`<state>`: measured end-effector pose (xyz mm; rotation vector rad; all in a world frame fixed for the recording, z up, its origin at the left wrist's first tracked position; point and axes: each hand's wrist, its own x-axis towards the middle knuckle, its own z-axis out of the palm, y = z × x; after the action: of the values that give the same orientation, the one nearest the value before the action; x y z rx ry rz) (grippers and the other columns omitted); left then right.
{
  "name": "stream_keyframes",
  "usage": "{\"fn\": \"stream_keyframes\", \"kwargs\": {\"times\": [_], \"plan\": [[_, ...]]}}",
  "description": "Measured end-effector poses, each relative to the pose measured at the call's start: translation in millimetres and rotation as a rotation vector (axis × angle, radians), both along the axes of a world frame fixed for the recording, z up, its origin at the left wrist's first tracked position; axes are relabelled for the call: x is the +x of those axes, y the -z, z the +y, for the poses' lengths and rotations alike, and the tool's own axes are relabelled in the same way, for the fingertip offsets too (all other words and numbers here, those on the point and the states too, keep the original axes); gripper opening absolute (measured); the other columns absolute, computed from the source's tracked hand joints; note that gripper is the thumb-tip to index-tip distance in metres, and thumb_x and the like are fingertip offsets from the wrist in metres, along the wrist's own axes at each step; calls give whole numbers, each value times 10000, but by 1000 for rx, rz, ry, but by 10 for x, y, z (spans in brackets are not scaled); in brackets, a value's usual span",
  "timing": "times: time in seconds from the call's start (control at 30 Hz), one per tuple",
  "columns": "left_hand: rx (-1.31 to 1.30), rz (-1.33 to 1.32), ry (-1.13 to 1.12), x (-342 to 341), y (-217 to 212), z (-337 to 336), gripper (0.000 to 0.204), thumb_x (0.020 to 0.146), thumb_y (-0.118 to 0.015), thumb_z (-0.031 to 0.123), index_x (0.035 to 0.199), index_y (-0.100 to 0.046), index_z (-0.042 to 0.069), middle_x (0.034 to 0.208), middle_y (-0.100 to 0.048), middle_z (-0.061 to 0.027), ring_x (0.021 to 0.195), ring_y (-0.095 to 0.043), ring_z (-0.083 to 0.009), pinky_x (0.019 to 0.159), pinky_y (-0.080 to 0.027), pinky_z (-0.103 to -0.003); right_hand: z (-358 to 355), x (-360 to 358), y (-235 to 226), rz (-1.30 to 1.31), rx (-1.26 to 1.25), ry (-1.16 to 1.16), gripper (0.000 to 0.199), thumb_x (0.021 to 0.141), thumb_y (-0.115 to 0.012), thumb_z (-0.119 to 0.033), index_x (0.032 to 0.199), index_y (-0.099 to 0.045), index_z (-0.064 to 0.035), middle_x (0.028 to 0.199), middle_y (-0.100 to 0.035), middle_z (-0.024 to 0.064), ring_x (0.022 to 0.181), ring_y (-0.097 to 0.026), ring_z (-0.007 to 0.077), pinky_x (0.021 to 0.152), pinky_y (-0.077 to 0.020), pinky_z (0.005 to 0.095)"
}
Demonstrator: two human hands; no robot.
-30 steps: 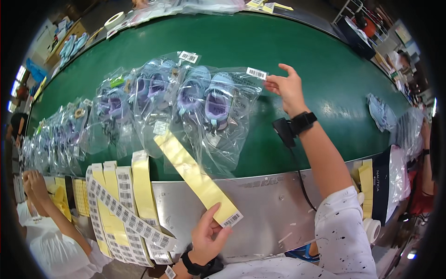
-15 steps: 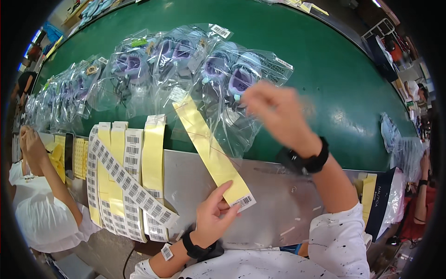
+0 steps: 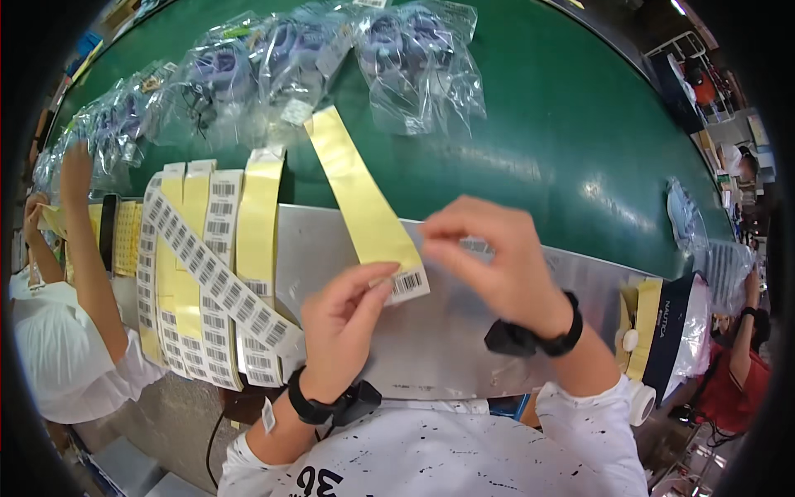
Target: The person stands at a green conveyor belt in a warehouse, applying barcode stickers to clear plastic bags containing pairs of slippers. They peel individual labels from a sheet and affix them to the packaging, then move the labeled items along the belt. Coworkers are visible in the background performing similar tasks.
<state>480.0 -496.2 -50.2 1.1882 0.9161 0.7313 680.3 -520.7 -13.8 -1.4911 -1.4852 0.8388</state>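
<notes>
My left hand (image 3: 341, 325) pinches the lower end of a long yellow backing strip (image 3: 358, 195), right by the white barcode sticker (image 3: 406, 282) left on it. The strip runs up onto the green belt (image 3: 546, 141). My right hand (image 3: 493, 258) hovers just right of that sticker, thumb and finger pinched together; whether it holds a peeled sticker I cannot tell. Clear bags with purple items (image 3: 414, 50) lie in a row on the belt above the strip.
Several yellow strips with barcode stickers (image 3: 211, 273) hang over the metal edge (image 3: 464, 348) at my left. Another person's arm (image 3: 83, 240) reaches up to the bags at far left. More bags (image 3: 687, 219) and a person in red (image 3: 737, 373) are at right.
My right hand has come back from the bags on the belt down to the strip's lower end. The camera has tilted down, so the bags now sit near the top.
</notes>
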Motion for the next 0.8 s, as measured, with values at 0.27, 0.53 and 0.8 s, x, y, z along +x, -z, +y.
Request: {"fn": "stream_keyframes", "kwargs": {"times": [0.27, 0.53, 0.8], "plan": [[125, 3, 112, 98, -197, -118, 210, 865, -626, -40, 1075, -639, -27, 917, -678, -57, 762, -623, -67, 663, -498, -200, -503, -235, 62, -96, 172, 231, 165, 761, -701, -7, 924, -676, 1, 845, -618, 91, 704, -611, 209, 609, -481, 293], [209, 121, 142, 125, -284, -210, 184, 859, -630, -47, 1042, -645, -29, 919, -686, -85, 779, -642, -82, 665, -511, -209, -692, -237, 111, -230, 273, 255, 158, 729, -712, 19, 881, -674, -1, 813, -596, 80, 690, -578, 223, 589, -459, 308], [110, 43, 161, 152, -195, -202, 238, 849, -631, -59, 1086, -618, -39, 964, -673, -85, 831, -651, -103, 694, -526, -216, -751, -299, 137, -275, 359, 304, 171, 691, -709, 34, 847, -648, -4, 868, -581, 102, 759, -567, 257, 629, -453, 349]]}}
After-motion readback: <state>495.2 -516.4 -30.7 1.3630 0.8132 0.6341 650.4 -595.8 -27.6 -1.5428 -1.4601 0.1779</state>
